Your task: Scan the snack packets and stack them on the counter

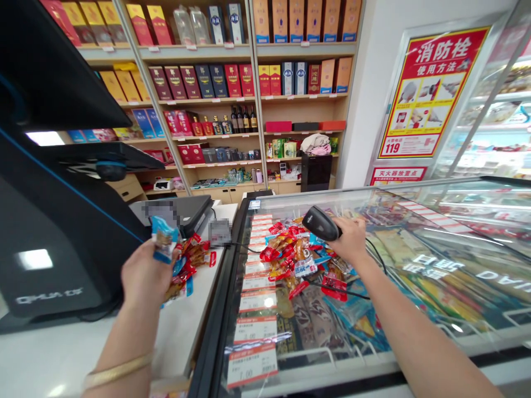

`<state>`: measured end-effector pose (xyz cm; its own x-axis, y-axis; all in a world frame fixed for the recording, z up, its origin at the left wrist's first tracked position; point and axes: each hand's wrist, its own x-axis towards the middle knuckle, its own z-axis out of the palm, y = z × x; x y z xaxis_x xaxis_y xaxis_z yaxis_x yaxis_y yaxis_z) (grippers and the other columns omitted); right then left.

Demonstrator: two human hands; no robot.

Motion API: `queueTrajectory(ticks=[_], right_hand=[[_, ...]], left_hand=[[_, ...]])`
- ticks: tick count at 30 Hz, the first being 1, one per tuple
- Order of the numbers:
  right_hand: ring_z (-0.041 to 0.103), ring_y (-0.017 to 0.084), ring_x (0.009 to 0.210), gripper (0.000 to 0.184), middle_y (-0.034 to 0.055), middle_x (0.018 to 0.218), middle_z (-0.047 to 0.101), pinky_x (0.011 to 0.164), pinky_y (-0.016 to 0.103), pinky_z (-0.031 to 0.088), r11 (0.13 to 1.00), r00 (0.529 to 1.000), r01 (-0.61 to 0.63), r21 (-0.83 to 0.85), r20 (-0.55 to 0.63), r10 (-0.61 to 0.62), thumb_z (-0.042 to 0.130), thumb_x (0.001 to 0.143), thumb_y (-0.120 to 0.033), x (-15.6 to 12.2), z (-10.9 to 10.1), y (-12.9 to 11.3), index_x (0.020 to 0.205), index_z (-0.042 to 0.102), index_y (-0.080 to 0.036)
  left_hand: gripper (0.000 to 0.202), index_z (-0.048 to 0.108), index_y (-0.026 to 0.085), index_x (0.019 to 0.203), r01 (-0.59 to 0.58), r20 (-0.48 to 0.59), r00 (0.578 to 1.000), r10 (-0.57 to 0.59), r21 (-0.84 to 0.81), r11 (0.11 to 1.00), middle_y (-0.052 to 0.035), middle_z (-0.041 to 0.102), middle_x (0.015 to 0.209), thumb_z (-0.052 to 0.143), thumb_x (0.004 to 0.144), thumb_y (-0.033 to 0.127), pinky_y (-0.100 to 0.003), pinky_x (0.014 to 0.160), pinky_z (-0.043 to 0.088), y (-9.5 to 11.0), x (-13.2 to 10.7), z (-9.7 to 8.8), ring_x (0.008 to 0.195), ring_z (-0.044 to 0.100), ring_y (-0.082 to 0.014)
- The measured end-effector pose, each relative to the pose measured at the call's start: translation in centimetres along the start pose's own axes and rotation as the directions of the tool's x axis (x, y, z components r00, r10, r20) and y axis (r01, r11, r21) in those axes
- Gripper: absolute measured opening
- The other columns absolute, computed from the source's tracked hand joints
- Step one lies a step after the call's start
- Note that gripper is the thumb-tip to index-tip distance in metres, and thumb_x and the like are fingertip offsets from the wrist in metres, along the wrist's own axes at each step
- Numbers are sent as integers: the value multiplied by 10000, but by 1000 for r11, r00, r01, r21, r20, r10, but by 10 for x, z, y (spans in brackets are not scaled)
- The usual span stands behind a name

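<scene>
Left grip (pixel 143 276) pinches a blue packet (pixel 164 239), right grip (pixel 352 239) clasps the scanner (pixel 321 224), whose cable (pixel 340 290) may snag the mid-frame pile (pixel 290 260).

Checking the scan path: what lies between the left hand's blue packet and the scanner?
Head view: between blue packet and scanner, a small snack pile on the white counter, then the freezer's price labels.

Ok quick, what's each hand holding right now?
Left hand: closed, holding a small blue snack packet.
Right hand: closed, holding a black barcode scanner.
</scene>
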<state>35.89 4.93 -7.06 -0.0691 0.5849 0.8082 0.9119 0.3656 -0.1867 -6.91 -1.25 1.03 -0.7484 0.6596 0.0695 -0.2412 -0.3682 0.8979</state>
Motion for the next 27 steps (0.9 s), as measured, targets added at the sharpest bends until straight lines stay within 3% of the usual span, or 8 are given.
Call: queueTrajectory(ticks=[2, 7, 10, 16, 19, 22, 24, 27], right_hand=[[653, 265, 901, 228, 63, 900, 751, 860, 387, 289, 999, 1000, 24, 35, -2, -24, 618, 734, -322, 2, -3, -3, 922, 696, -218], [644, 238, 834, 205, 49, 863, 746, 851, 377, 301, 987, 996, 88, 136, -18, -86, 619, 734, -316, 6, -13, -16, 904, 687, -223], [629, 232, 827, 219, 34, 834, 731, 850, 382, 297, 978, 992, 121, 171, 1, -123, 626, 722, -325, 8, -18, -25, 910, 685, -229], [612, 210, 793, 228, 27, 836, 723, 859, 391, 267, 945, 973, 220, 243, 5, -229, 641, 743, -356, 9, -24, -43, 925, 694, -230], [621, 218, 843, 217, 37, 882, 741, 889, 400, 260, 945, 972, 209, 253, 54, -230, 630, 764, -343, 9, -24, -47, 937, 700, -232], [626, 222, 877, 216, 39, 911, 751, 910, 397, 259, 957, 970, 179, 230, 120, -210, 615, 782, -350, 8, -25, -49, 942, 706, -237], [628, 225, 887, 223, 39, 926, 754, 918, 395, 259, 963, 972, 161, 215, 133, -192, 618, 778, -358, 8, -24, -49, 944, 710, -240], [624, 235, 887, 241, 49, 914, 750, 913, 396, 259, 969, 978, 138, 207, 124, -166, 631, 762, -373, 7, -23, -47, 945, 714, -238]], left_hand=[[261, 543, 144, 793, 280, 187, 948, -258, -102, 955, 54, 458, 595, 373, 880, -35, -133, 399, 299, -9, -16, 25, 421, 385, -52], [328, 509, 137, 829, 738, 599, 623, -503, -238, 631, 60, 417, 662, 253, 968, -16, -119, 332, 172, -41, -46, 65, 339, 293, 11], [306, 496, 146, 856, 824, 685, 514, -517, -225, 520, 44, 440, 710, 256, 979, 2, -116, 327, 176, -59, -55, 74, 342, 300, 18], [267, 479, 150, 845, 887, 724, 401, -561, -155, 435, 33, 439, 743, 295, 957, -7, -77, 327, 214, -68, -63, 73, 378, 354, 18], [237, 487, 150, 823, 847, 698, 441, -564, -115, 519, 31, 445, 723, 356, 917, -24, -57, 376, 293, -67, -65, 73, 463, 465, -9], [200, 527, 145, 815, 620, 514, 653, -556, 58, 783, 18, 503, 712, 429, 869, -20, -81, 388, 318, -73, -65, 76, 493, 507, -39], [152, 548, 151, 821, 441, 365, 798, -479, 187, 878, 16, 544, 697, 479, 867, 23, -107, 373, 317, -83, -64, 77, 461, 504, -55], [68, 556, 174, 859, 300, 241, 905, -350, 220, 928, 26, 581, 685, 533, 903, 127, -130, 384, 367, -96, -60, 77, 450, 523, -74]])
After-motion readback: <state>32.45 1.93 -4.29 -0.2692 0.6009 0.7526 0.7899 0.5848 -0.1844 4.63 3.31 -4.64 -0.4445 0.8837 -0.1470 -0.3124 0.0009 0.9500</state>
